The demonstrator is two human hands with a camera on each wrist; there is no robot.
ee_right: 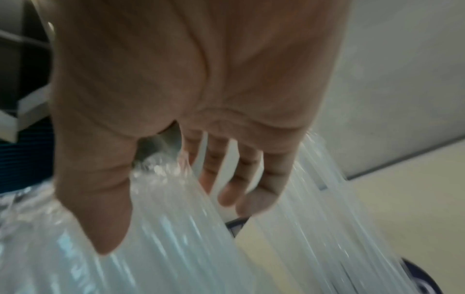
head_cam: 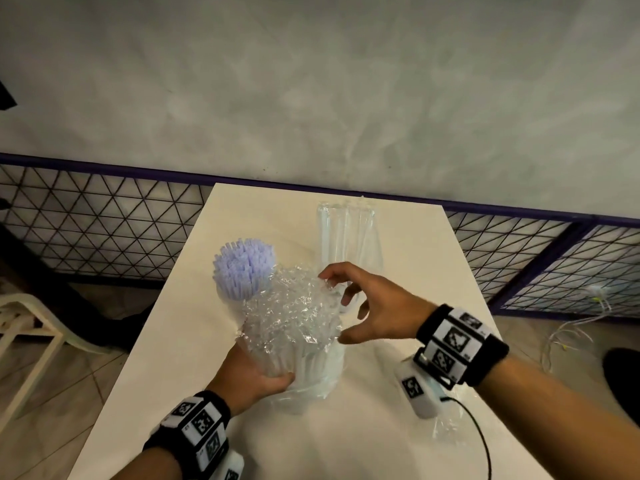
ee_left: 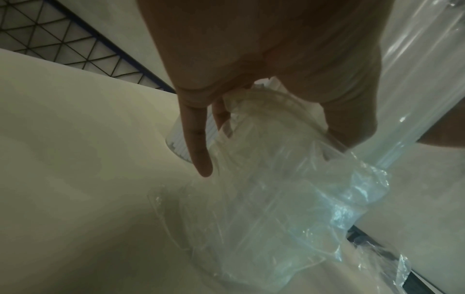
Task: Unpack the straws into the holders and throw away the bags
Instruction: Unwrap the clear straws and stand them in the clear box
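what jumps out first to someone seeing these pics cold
The crinkly clear bag of straws at the middle of the white table: the left hand grips it low down while the right hand spreads open at its top. Just behind stands a bunch of pale purple straws, with another clear bag of straws to its right.

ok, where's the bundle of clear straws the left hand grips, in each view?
Head: bundle of clear straws, lower centre, in left hand.
Left wrist: centre, below the fingers.
Right wrist: lower left, behind the thumb.
Shared landmark: white table.
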